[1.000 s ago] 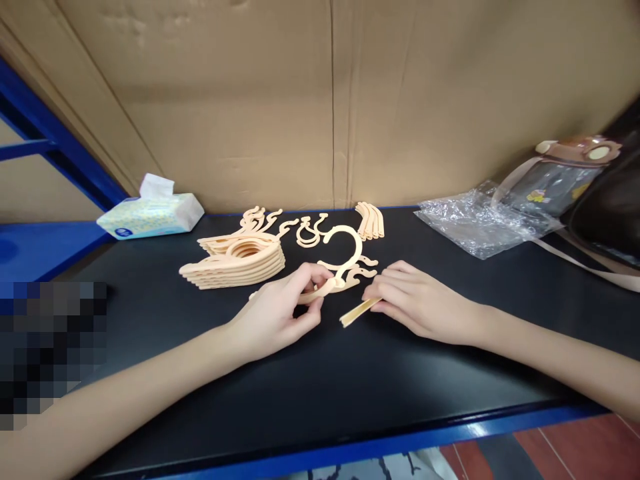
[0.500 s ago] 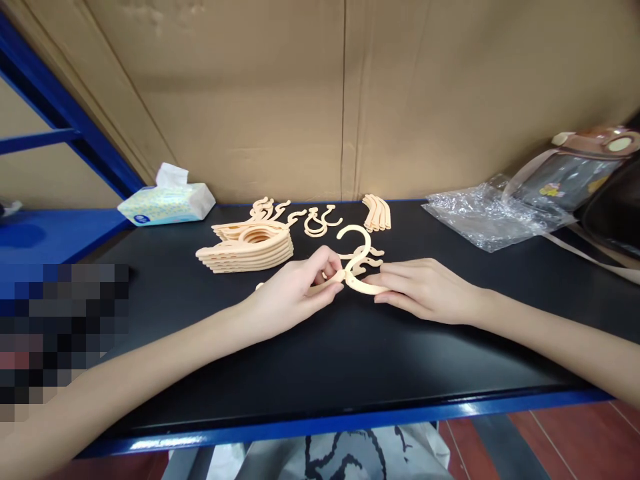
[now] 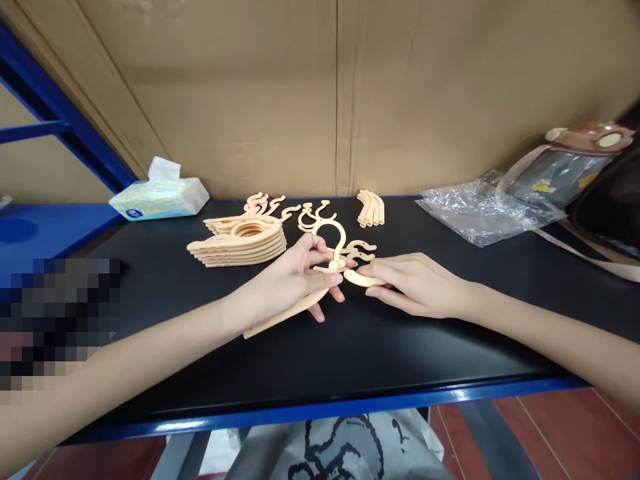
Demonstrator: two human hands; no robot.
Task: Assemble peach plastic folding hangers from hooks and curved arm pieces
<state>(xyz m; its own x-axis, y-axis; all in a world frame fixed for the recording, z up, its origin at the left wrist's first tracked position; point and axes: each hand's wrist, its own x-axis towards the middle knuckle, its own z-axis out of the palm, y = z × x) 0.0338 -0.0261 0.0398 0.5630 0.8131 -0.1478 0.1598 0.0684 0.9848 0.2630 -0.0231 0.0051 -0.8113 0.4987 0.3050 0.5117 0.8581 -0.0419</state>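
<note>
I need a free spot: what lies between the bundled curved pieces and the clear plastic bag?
Only bare tabletop separates the pieces from the bag, in the head view.

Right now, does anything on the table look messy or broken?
I can't see anything spilled or broken. Just the clear plastic looks messy: it's wrinkled and spread out at the right of the black table, by the bottle, while the hanger pieces at left are neatly stacked.
</note>
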